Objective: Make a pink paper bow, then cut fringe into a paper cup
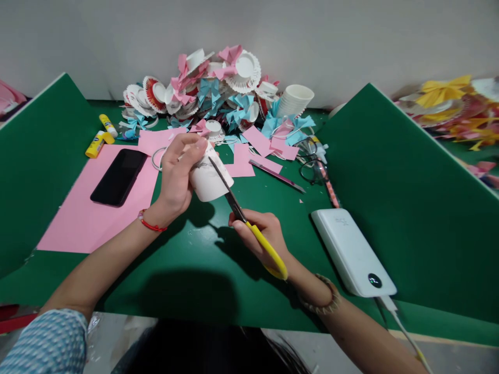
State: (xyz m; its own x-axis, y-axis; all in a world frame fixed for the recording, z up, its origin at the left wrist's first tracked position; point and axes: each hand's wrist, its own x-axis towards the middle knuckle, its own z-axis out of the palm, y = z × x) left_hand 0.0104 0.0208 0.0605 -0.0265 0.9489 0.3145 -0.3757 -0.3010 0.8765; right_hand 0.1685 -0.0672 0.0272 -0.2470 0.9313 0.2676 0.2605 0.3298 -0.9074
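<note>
Paper cup point(208, 182) up in the air above the counter point(191, 259), tilted, and the left hand point(175, 174) has it firmly gripped, fingers and thumb about the upper end. Over to the right hand point(267, 234): wrapped around the yellow handles of the scissors point(268, 252), one dark blade lying across the cup's wall, tip pointing up toward the left fingers. Is the other blade inside the cup? Can't tell from this angle!

Danger here, I'd say: too long a push could bring that tip into the fingers, and too hard a squeeze might buckle the thin wall and send a cut astray.

Just beyond the cup, a craft knife point(276, 176) lies on the counter, a likely hazard for any wide reach. Glasses point(314, 169) sit farther right, near a power bank point(351, 252); out left, a phone point(119, 176) rests on pink paper point(74, 218). Behind, paper crafts point(228, 109) crowd the wall. Best room for moving looks to be nearer the body, short of the front edge, with green panels point(413, 208) hemming both sides.
</note>
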